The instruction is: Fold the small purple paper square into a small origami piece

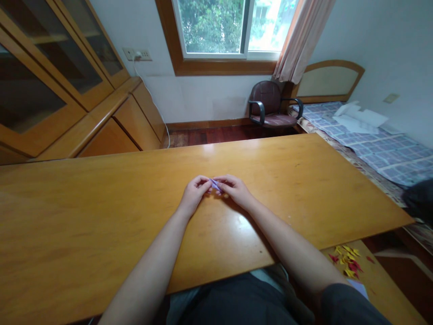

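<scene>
Left hand (193, 193), right hand (237, 190) meet mid-frame on wooden table (101, 216), fingertips of both pinching small purple folded paper (215, 184).

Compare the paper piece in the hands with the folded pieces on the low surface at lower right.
The purple paper piece is single and pinched between left hand and right hand; the yellow and red pieces are many, scattered and untouched. It is over the wooden table; they lie lower. All are small.
</scene>
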`<state>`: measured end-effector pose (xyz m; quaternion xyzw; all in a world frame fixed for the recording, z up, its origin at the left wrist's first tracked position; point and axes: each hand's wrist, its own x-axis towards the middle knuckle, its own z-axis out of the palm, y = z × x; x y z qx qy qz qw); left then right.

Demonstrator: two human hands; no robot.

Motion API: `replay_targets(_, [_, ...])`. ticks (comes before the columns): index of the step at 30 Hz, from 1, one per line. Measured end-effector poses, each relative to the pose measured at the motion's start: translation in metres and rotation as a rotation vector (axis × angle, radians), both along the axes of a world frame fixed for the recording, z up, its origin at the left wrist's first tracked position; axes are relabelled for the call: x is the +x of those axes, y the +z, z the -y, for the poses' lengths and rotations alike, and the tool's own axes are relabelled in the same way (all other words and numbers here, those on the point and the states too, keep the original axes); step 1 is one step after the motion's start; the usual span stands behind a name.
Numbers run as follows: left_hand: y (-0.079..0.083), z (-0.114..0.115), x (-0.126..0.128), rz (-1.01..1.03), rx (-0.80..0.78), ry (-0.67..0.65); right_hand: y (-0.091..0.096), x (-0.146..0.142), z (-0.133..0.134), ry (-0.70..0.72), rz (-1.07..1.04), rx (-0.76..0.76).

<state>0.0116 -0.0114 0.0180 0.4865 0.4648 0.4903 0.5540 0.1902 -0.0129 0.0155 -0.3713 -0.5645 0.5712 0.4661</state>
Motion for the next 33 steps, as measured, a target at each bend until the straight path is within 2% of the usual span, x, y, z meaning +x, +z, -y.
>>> replay_targets(4, [0.0007,0.0005,0.0011,-0.011,0.005,0.027,-0.0005,-0.0009,0.0008,0.022,-0.017,-0.02])
replay_targets(11, [0.0009,0.0002,0.0011,0.012,-0.001,0.037,-0.001,-0.0019,0.0008,0.025,0.018,0.031])
replay_targets(20, [-0.0011,-0.0016,0.0008,0.031,0.005,0.055,0.0028,0.0006,0.0013,0.013,0.169,0.191])
replay_targets(33, [0.0006,0.0005,0.0003,-0.019,0.025,0.037,0.0043,-0.0004,0.0019,0.009,0.121,0.118])
